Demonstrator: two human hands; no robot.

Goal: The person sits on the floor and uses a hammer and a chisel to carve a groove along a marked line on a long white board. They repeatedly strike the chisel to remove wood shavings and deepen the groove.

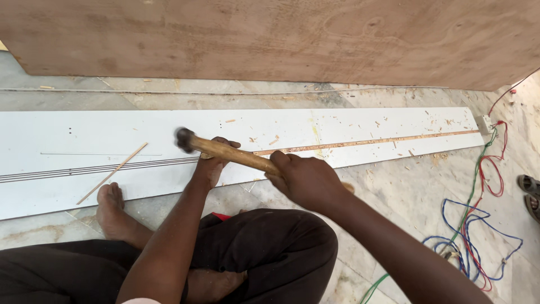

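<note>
On the stone floor (405, 191) lies a long white board (50, 132), running from the left edge toward the far right, dusted with wood chips and crossed lengthwise by thin dark lines and a pale wooden strip (365, 142) set along it. A loose thin stick (112, 173) rests slantwise on the board at the left. Beyond the board, a large brown plywood sheet (270, 34) fills the far side. At the right, a tangle of red, blue and green wires (478, 225) trails over the floor to a small white box (484, 124) by the board's end, and a sandal (529, 184) shows at the right edge. The person sits with dark trousers (270, 247) and a bare foot (112, 211) touching the board's near edge.

The hammer (225, 151) is held over the board's near edge, its blurred dark head at the left and its wooden handle slanting to the right. The right hand (306, 180) is closed in a fist around the handle. The left hand (214, 163) sits under the handle near the head, fingers curled loosely; whether it grips anything beneath I cannot tell.
</note>
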